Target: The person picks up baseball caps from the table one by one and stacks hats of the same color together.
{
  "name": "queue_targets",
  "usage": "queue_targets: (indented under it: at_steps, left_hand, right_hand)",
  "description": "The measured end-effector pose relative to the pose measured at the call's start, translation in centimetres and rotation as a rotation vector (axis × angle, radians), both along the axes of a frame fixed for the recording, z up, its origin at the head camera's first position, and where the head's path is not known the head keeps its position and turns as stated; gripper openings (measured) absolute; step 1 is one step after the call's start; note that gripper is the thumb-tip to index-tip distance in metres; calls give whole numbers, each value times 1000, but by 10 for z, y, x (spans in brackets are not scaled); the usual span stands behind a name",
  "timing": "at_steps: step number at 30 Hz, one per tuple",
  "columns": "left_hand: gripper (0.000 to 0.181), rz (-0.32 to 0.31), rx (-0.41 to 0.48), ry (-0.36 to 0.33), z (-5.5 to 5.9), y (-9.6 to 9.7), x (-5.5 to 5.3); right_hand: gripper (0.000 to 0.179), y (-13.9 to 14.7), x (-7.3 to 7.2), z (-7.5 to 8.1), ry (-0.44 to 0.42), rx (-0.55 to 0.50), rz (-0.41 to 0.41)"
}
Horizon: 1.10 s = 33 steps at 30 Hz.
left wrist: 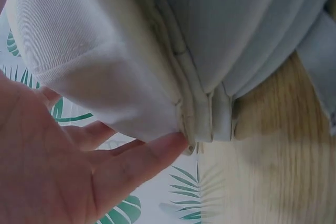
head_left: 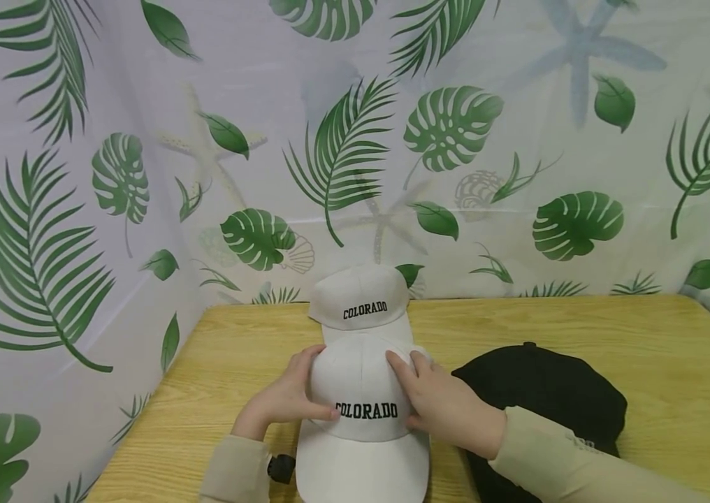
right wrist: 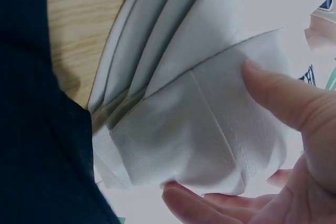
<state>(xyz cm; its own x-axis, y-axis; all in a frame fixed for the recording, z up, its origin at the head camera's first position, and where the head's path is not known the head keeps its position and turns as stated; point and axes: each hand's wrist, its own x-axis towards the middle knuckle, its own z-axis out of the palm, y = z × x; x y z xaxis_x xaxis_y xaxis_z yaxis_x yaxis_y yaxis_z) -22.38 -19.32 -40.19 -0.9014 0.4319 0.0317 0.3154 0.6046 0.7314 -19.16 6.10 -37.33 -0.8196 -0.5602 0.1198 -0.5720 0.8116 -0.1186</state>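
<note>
A white baseball cap [head_left: 363,471] lettered COLORADO lies at the front of the table, its brim towards me. My left hand [head_left: 288,395] holds its crown on the left, the thumb near the first letters. On the right side, my right hand [head_left: 449,405] grips the same crown, fingers spread along its upper edge. Several white brims [right wrist: 142,40] overlap beneath the front cap in the right wrist view, so caps are nested in a stack. A second white COLORADO cap [head_left: 361,297] stands directly behind. Hidden parts of the lower caps cannot be told.
A black cap [head_left: 540,384] lies on the wooden table [head_left: 160,433] at the right, partly behind my right forearm. A small black object [head_left: 281,468] shows beside my left wrist. A white, leaf-printed cloth [head_left: 355,181] hangs behind the table and along its left side.
</note>
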Motion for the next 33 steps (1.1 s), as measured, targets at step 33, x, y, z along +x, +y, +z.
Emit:
queue_targets:
  at_steps: [33]
  left_hand:
    - [42,405,308,-425,-20,1,-86]
  right_hand:
    - [48,22,4,15,-103,-171,-4]
